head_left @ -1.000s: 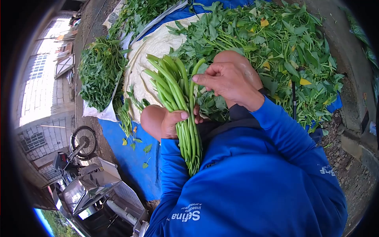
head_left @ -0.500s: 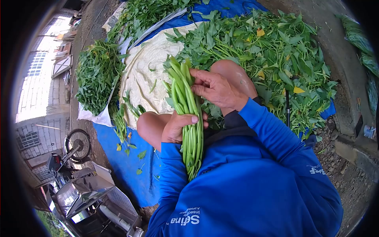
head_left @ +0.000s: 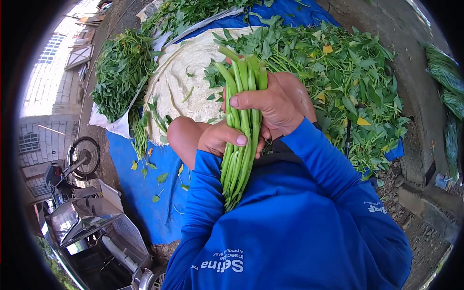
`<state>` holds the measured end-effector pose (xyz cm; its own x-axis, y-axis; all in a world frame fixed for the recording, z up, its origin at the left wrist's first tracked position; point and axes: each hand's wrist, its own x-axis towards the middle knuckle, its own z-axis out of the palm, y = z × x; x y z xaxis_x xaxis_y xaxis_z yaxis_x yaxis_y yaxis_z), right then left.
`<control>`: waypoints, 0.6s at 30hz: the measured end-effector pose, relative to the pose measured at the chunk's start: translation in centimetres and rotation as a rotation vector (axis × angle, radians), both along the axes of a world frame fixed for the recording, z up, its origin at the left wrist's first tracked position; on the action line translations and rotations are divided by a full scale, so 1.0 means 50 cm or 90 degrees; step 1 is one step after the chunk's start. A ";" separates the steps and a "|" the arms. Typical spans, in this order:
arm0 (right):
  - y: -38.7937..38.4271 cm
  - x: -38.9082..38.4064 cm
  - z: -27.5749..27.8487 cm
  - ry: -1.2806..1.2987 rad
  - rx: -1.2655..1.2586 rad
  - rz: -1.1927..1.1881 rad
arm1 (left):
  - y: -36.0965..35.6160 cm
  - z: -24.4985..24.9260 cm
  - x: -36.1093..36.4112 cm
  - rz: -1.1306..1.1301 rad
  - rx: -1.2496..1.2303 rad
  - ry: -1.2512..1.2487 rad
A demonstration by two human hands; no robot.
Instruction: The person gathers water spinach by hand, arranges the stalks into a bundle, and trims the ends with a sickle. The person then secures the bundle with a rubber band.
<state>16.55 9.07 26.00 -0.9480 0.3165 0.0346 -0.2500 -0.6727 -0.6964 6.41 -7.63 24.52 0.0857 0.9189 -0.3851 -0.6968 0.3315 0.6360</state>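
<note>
A bundle of long green stems point(head_left: 237, 166), which look like water spinach, is held upright before my lap, its thick ends uppermost. Around its middle wraps my left hand point(head_left: 220, 137), thumb lying across the front. Higher up, my right hand point(head_left: 273, 102) is closed around the same stems, thumb pressed over them and most fingers hidden behind. Both hands are touching the bundle. Beyond them lies a cream woven sack point(head_left: 169, 79) with a few loose stem bits on it.
A wide heap of leafy greens point(head_left: 333, 92) lies to the right, with a leafy pile point(head_left: 121, 72) at left. A blue tarp point(head_left: 135, 179) spreads underneath. A parked motorcycle with a sidecar point(head_left: 92, 217) stands lower left, and green bundles point(head_left: 442, 72) lie far right.
My right hand has gone from fingering the side of the upper stems to wrapping around them. The left hand still grips the middle, and the stem tops have spread slightly.
</note>
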 end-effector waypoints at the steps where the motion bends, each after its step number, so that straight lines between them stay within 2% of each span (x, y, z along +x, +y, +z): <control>1: 0.000 -0.008 0.005 -0.006 -0.011 -0.008 | -0.004 0.030 -0.001 0.047 -0.017 0.087; 2: -0.005 -0.015 0.007 -0.009 -0.026 -0.043 | -0.002 0.054 -0.002 0.095 -0.030 0.175; 4: -0.015 -0.028 0.010 -0.018 -0.056 -0.121 | 0.020 0.074 0.007 0.101 -0.038 0.368; 6: -0.031 -0.028 0.017 -0.045 -0.046 -0.121 | 0.012 0.082 0.038 0.125 -0.066 0.542; 7: -0.035 -0.033 0.025 -0.043 -0.048 -0.118 | 0.002 0.097 0.022 0.071 -0.143 0.476; 9: -0.037 -0.042 0.038 -0.017 -0.019 -0.101 | -0.007 0.113 0.024 0.120 -0.067 0.455; 12: -0.010 -0.039 0.064 0.067 -0.025 0.078 | -0.025 0.120 0.023 0.112 -0.012 0.415; 14: -0.015 -0.054 0.083 0.078 -0.029 0.107 | -0.029 0.088 0.023 0.125 0.015 0.319; 15: -0.012 -0.070 0.080 0.077 0.000 0.099 | -0.029 0.091 0.014 0.119 0.039 0.346; 18: -0.028 -0.092 0.092 0.058 0.052 0.009 | -0.043 0.197 -0.016 0.040 -0.119 0.608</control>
